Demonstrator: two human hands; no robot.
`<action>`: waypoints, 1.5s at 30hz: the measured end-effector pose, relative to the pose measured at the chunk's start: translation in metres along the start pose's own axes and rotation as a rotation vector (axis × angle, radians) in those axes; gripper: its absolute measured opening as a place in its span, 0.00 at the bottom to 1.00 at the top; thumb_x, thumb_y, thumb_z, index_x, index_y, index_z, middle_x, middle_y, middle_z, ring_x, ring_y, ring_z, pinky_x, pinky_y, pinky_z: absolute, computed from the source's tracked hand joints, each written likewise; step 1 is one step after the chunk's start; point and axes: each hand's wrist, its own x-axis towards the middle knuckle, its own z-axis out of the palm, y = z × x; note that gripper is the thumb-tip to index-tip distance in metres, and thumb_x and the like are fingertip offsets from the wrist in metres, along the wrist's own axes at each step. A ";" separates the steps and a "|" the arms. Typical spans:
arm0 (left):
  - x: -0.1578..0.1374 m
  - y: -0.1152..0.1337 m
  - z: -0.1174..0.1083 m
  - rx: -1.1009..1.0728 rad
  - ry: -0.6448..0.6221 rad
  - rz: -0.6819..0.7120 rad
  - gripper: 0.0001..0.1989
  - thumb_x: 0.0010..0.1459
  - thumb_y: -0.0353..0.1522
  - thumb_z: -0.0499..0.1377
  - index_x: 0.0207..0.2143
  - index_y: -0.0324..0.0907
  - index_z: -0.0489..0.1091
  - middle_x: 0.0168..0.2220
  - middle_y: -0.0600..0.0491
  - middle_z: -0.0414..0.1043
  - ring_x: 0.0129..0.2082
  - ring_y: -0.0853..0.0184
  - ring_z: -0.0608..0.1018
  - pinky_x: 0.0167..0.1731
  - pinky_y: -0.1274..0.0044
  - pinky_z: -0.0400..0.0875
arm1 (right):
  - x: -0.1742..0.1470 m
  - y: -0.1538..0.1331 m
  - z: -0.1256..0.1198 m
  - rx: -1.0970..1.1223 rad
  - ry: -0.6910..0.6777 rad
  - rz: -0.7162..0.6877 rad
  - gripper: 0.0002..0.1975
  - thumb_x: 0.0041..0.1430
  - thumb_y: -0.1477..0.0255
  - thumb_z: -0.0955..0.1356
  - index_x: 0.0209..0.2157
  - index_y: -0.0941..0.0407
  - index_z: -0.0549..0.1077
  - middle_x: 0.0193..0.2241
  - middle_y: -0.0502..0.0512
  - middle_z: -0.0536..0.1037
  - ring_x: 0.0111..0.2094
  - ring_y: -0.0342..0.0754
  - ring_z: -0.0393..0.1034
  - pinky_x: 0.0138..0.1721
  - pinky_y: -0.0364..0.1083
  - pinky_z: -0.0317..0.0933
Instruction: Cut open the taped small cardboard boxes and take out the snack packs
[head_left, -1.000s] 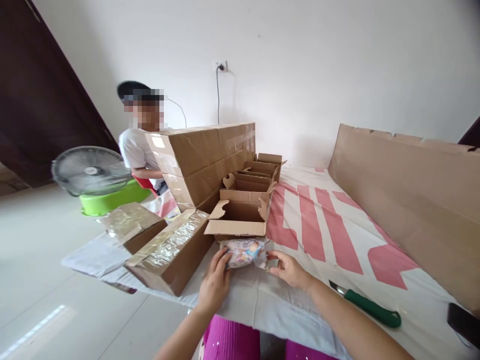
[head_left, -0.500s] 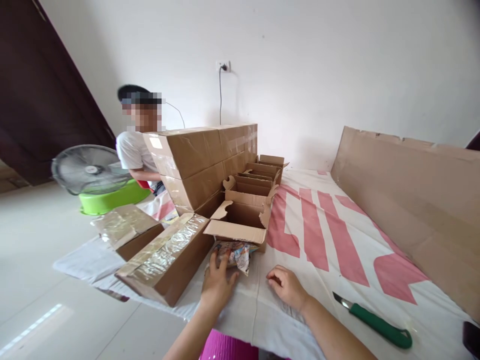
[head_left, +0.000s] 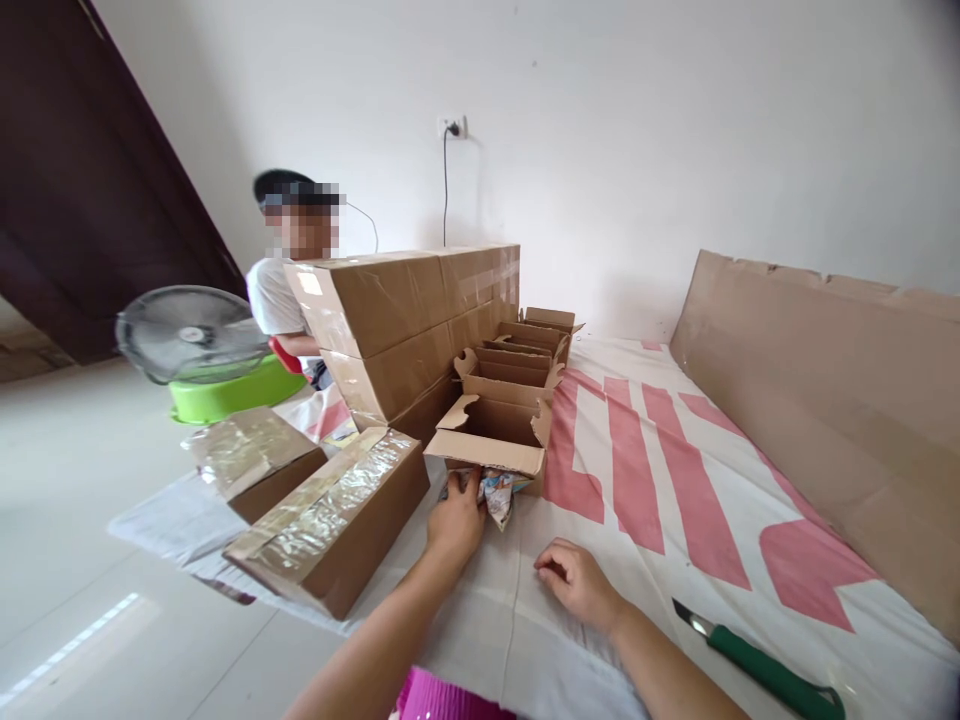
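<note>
My left hand (head_left: pixel 455 525) presses its fingers onto a crumpled sheet of colour-printed paper (head_left: pixel 498 494). That paper lies on the cloth, against the front of the nearest open cardboard box (head_left: pixel 487 459) and under its front flap. The fingertips are partly hidden by the hand and paper. My right hand (head_left: pixel 574 578) rests on the cloth with loosely curled fingers and nothing in it. To its right lies a utility knife (head_left: pixel 765 665) with a green handle and its blade showing. More open boxes (head_left: pixel 514 366) stand in a row behind the nearest one.
A wall of taped cardboard boxes (head_left: pixel 405 310) stands behind, left of the open ones. Two taped boxes, one long (head_left: pixel 330 520) and one short (head_left: pixel 255 460), lie at left. A cardboard panel (head_left: pixel 825 370) leans at right. A person (head_left: pixel 277 295) sits beyond, near a fan (head_left: pixel 191 335).
My left hand has moved forward and slightly right, pushing the printed paper closer under the box flap, its fingers now more bunched. My right hand stays in place. The view has shifted a little.
</note>
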 end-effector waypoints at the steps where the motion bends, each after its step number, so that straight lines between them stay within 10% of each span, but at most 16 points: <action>1: 0.004 0.003 -0.001 0.001 -0.010 0.001 0.28 0.63 0.35 0.49 0.66 0.46 0.54 0.63 0.35 0.55 0.39 0.51 0.80 0.38 0.63 0.74 | 0.000 0.000 0.000 0.002 -0.002 0.003 0.06 0.55 0.79 0.66 0.32 0.56 0.75 0.31 0.54 0.76 0.32 0.46 0.71 0.36 0.44 0.63; 35: 0.161 0.054 0.026 -0.233 0.076 -0.042 0.31 0.63 0.30 0.48 0.68 0.46 0.47 0.67 0.33 0.47 0.49 0.49 0.76 0.50 0.60 0.69 | 0.000 0.009 -0.008 0.279 -0.034 0.072 0.09 0.57 0.66 0.66 0.31 0.57 0.75 0.31 0.54 0.74 0.31 0.45 0.68 0.33 0.44 0.62; 45: 0.138 0.028 0.041 -0.455 0.163 -0.037 0.45 0.60 0.36 0.58 0.69 0.46 0.30 0.71 0.41 0.18 0.60 0.51 0.69 0.57 0.65 0.65 | 0.001 0.007 -0.011 0.206 -0.020 0.032 0.11 0.59 0.64 0.65 0.31 0.55 0.74 0.30 0.54 0.74 0.31 0.46 0.69 0.34 0.46 0.64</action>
